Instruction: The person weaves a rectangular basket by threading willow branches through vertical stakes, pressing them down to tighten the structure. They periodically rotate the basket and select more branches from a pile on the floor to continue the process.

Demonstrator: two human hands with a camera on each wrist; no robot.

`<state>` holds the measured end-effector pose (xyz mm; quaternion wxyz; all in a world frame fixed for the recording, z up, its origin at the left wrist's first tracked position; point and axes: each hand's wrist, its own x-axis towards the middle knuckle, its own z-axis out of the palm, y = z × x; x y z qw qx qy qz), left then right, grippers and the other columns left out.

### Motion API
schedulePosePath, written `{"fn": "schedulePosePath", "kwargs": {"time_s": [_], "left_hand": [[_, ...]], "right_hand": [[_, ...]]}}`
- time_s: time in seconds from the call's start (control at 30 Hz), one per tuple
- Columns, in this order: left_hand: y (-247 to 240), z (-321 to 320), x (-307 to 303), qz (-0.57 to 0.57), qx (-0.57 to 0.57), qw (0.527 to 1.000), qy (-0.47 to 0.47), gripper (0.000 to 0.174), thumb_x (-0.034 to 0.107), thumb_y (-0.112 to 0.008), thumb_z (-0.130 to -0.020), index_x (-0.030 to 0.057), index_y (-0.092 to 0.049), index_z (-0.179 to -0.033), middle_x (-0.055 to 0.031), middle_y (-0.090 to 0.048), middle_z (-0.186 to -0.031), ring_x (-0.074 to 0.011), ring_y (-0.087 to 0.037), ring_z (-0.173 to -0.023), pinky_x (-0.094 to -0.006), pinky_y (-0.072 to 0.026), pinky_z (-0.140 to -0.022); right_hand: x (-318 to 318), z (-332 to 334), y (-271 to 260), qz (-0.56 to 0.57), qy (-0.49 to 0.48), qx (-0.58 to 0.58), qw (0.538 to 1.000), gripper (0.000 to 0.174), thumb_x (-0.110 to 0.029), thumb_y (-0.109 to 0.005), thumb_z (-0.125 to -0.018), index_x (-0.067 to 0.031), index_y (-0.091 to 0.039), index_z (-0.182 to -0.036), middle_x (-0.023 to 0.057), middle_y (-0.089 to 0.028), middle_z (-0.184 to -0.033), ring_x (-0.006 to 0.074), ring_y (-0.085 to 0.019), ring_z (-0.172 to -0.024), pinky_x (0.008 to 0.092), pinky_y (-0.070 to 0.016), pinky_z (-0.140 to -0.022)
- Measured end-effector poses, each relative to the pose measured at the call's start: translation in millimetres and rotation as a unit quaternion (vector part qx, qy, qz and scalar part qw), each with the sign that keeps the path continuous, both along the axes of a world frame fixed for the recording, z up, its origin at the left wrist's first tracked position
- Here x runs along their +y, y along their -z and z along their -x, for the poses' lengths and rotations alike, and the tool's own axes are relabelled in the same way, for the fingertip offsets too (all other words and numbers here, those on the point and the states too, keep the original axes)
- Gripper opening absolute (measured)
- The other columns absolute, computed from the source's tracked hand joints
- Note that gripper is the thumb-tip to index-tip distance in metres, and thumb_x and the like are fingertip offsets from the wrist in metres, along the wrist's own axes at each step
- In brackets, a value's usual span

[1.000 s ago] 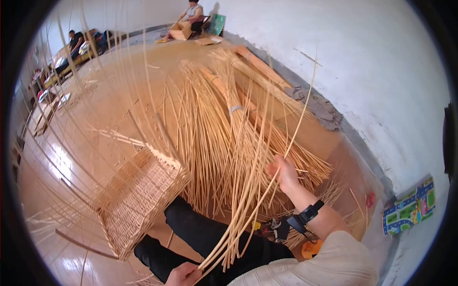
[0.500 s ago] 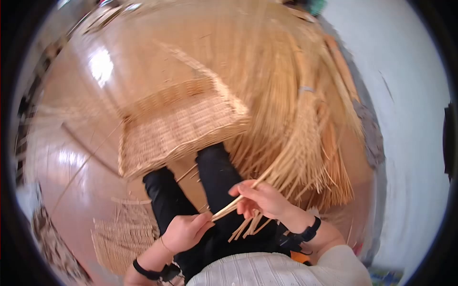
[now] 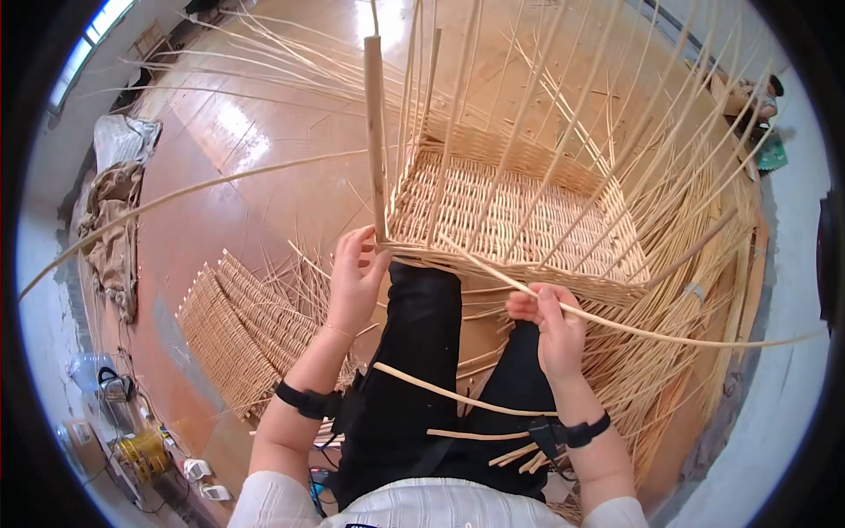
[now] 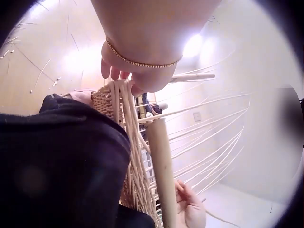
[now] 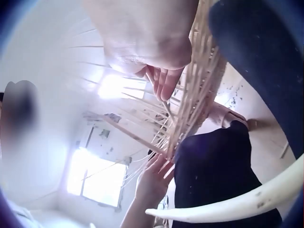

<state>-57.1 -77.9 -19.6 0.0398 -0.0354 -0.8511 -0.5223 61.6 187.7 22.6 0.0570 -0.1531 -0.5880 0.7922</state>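
Note:
A rectangular wicker basket [image 3: 519, 207] with tall upright canes lies tilted above the person's knees. At its near left corner, beside a thick upright stick [image 3: 374, 132], the left hand [image 3: 356, 277] grips the woven edge between thumb and fingers. The right hand [image 3: 559, 326] pinches a long pale cane [image 3: 651, 331], whose one end reaches the basket's near side while the rest bends away right. In the left wrist view the left hand [image 4: 137, 71] covers part of the woven edge [image 4: 107, 100]. The right wrist view shows the right hand's fingers [image 5: 166, 83] close to the weave.
Loose cane bundles [image 3: 695, 352] spread over the floor at the right. Woven panels [image 3: 238, 330] lie on the left, near a plastic bottle [image 3: 91, 371] and cables. Several cut canes [image 3: 458, 393] rest across the lap. Another person [image 3: 764, 104] sits at the far right.
The view has swung left. The left hand has let go of the canes over the lap and moved up to the basket's corner; the right hand has moved to the basket's near side with one cane.

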Motion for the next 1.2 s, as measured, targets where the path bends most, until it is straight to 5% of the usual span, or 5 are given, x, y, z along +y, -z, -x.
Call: {"fn": "schedulePosePath", "kwargs": {"time_s": [0.3, 0.53, 0.73, 0.97, 1.2], "left_hand": [[-2.4, -16.8, 15.7, 0.048, 0.15, 0.987, -0.023, 0.026, 0.006, -0.067, -0.089, 0.0003, -0.063, -0.114, -0.0116, -0.063, -0.1, -0.0234, -0.062, -0.094, -0.0323, -0.0486, -0.087], [-19.4, 16.4, 86.5, 0.1, 0.041, 0.969, 0.222, 0.034, 0.029, -0.073, -0.085, 0.0061, -0.061, -0.107, -0.0114, -0.069, -0.094, -0.0275, -0.067, -0.093, -0.0434, -0.0325, -0.107], [-12.3, 19.9, 87.8, 0.175, 0.014, 0.95, 0.256, 0.035, 0.036, -0.075, -0.081, 0.0072, -0.059, -0.092, -0.0098, -0.071, -0.083, -0.0281, -0.068, -0.085, -0.0418, -0.0418, -0.095], [3.9, 10.1, 96.3, 0.114, 0.025, 0.973, 0.198, 0.029, 0.028, -0.078, -0.077, 0.0077, -0.057, -0.078, -0.0071, -0.062, -0.07, -0.0278, -0.062, -0.074, -0.0427, -0.0424, -0.084], [6.9, -7.4, 106.3, 0.12, 0.174, 0.976, 0.047, 0.028, 0.026, -0.07, -0.085, 0.0072, -0.056, -0.07, -0.01, -0.061, -0.065, -0.0292, -0.06, -0.067, -0.0426, -0.042, -0.082]], "right_hand": [[37.2, 25.3, 36.7, 0.104, -0.075, -0.023, 0.991, 0.027, -0.02, -0.051, -0.102, 0.0019, -0.06, -0.114, 0.0202, -0.068, -0.105, 0.0292, -0.066, -0.099, 0.0417, -0.0499, -0.095], [34.4, 24.3, 37.3, 0.095, -0.074, -0.029, 0.992, 0.027, -0.021, -0.051, -0.102, 0.0015, -0.059, -0.115, 0.0188, -0.067, -0.11, 0.0271, -0.067, -0.099, 0.0389, -0.05, -0.093], [17.2, 1.6, 26.5, 0.16, 0.183, 0.099, 0.965, 0.025, -0.003, -0.055, -0.097, -0.0121, -0.041, -0.116, 0.015, -0.063, -0.107, 0.0237, -0.067, -0.084, 0.037, -0.0557, -0.078], [34.7, 23.1, -6.9, -0.253, 0.044, 0.057, 0.965, 0.021, -0.002, -0.057, -0.095, -0.005, -0.039, -0.107, 0.0149, -0.065, -0.103, 0.0187, -0.065, -0.076, 0.0293, -0.053, -0.066], [-7.0, 132.7, -72.6, -0.68, 0.04, 0.276, 0.678, 0.067, -0.004, -0.056, -0.092, -0.0238, -0.029, -0.15, 0.0185, -0.056, -0.123, 0.0358, -0.065, -0.093, 0.0375, -0.0526, -0.064]]}}
